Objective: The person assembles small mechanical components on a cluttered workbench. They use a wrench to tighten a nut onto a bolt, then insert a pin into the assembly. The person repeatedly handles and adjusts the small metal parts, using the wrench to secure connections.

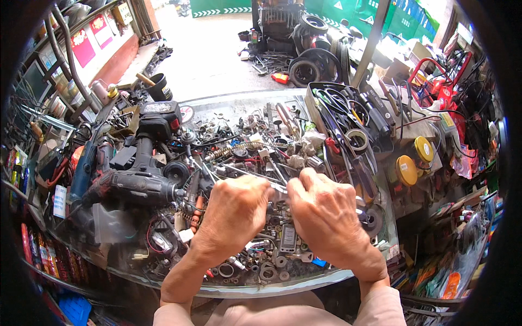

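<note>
Above the cluttered glass-topped bench, my left hand and my right hand are held close together, both with fingers curled in. A small pale metallic bit shows between their fingertips, but its kind is hidden by the knuckles. Beneath and beyond them lies a spread of loose bolts, washers, springs and small fittings. A rectangular metal plate lies just below the gap between the hands. An orange-handled tool rests beside my left wrist.
A black cordless impact wrench lies left of my hands, next to a blue power tool. To the right stands a box packed with cables and tools, with yellow round lids beyond. Tires and a black bucket are farther off.
</note>
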Motion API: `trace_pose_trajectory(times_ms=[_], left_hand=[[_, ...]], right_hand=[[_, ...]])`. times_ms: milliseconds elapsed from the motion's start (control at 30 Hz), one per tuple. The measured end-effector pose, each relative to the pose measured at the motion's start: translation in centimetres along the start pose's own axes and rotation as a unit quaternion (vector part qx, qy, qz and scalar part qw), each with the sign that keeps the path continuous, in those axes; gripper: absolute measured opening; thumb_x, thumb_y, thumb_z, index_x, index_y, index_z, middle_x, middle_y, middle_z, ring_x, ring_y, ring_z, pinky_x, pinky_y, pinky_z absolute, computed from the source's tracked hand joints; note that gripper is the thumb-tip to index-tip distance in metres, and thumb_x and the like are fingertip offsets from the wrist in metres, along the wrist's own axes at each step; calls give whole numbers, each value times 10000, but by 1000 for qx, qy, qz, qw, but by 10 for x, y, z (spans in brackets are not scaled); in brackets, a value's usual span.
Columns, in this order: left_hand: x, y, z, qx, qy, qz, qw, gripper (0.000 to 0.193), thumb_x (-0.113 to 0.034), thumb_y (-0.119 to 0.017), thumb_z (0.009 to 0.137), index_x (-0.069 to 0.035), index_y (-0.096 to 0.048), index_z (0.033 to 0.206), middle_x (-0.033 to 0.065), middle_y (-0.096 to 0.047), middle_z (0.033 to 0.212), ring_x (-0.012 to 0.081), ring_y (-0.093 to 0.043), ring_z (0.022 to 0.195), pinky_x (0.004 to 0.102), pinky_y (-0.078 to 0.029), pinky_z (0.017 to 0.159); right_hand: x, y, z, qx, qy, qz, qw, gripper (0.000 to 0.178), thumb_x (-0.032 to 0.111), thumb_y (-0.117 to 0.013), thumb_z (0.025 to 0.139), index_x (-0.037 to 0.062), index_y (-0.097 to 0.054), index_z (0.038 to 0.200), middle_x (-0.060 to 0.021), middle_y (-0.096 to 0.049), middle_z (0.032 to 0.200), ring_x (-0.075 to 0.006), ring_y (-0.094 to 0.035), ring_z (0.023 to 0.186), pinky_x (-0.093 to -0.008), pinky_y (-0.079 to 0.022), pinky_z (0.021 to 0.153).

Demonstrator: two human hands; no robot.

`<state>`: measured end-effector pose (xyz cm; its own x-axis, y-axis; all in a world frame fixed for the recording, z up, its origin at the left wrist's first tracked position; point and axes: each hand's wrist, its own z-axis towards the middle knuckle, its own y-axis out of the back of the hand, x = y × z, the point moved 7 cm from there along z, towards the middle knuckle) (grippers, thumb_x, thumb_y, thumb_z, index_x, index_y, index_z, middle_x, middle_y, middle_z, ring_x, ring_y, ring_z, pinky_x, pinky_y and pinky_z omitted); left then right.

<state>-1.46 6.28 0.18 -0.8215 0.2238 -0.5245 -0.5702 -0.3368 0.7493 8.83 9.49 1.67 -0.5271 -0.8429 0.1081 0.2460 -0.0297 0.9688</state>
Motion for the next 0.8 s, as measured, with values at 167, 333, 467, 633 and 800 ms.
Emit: trace_pose_trajectory(times_ms=[167,333,467,633,800], left_hand=[[18,10,-2,-231,86,-73,966,84,-19,-631,820,37,-645,883,158,-627,725,271,-626,572,346,-477,528],[26,23,-6,-320,191,-296,879,108,-34,-612,878,37,-650,949,74,-655,756,130,-646,618,235,-538,515],[47,14,-1,-190,243,-549,777,192,-142,-614,896,41,-637,952,86,-635,691,94,-571,472,201,-445,423],[38,15,2,41,215,-638,738,165,-105,-610,891,47,-651,940,105,-633,661,69,-501,404,166,-358,349],[31,14,1,8,250,-569,783,168,-117,-618,886,36,-646,947,105,-644,660,86,-548,419,171,-370,350]], right_hand=[[-3,-6,7,-92,-67,79,990,286,-20,-573,744,6,-512,1022,-162,-553,913,-339,-604,774,-397,-481,611],[-5,-6,13,-196,-32,247,948,317,-46,-588,749,-40,-512,1057,-194,-561,915,-350,-617,773,-389,-511,666],[-21,-18,25,-157,-22,461,873,213,-12,-610,810,-36,-579,1019,-199,-633,863,-290,-652,755,-338,-510,642],[-50,-11,26,-92,13,441,893,204,-50,-629,815,-19,-633,1017,-77,-664,810,-78,-610,726,-239,-510,639],[-66,-6,22,-176,-112,562,801,151,99,-599,903,-37,-650,943,-27,-638,822,-73,-584,718,-208,-489,646]])
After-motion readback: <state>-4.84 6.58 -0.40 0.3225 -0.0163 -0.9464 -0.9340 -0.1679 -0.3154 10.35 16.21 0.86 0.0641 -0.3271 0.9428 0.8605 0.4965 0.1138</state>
